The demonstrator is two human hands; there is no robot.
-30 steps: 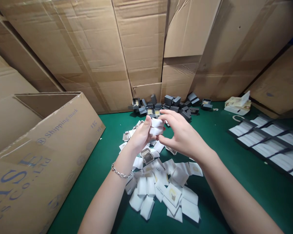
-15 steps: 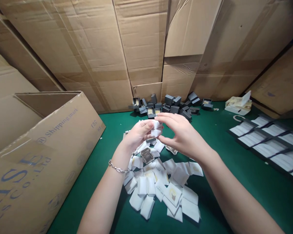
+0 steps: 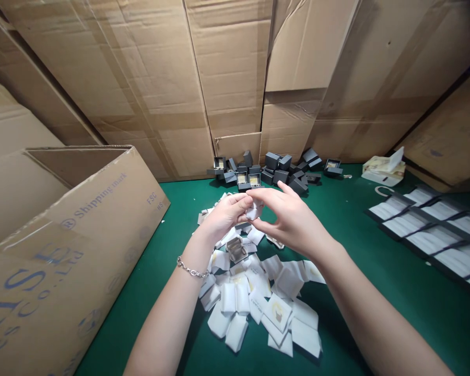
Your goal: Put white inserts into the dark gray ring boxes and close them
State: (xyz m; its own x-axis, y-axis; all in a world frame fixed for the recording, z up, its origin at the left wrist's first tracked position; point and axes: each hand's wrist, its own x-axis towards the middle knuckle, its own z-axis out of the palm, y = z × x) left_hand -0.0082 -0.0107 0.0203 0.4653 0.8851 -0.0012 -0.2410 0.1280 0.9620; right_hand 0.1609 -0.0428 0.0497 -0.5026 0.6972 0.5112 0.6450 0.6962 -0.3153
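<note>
Both my hands meet above a green table (image 3: 376,271). My left hand (image 3: 223,216), a bracelet on its wrist, is closed around a small folded white pad (image 3: 254,211). My right hand (image 3: 290,219) pinches the same pad from the right with thumb and fingers. Below them lies a heap of several white folded pads (image 3: 258,297), some with a gold mark. One small open grey box (image 3: 236,248) rests in the heap just under my left hand.
A pile of small dark grey boxes (image 3: 274,169) sits at the back by the cardboard wall. A large open carton (image 3: 62,240) stands on the left. Dark trays with white inserts (image 3: 438,230) lie on the right, with a cream paper stack (image 3: 384,168) behind them.
The white pad has been squeezed smaller between my hands, and both hands have dropped slightly and closed in on it.
</note>
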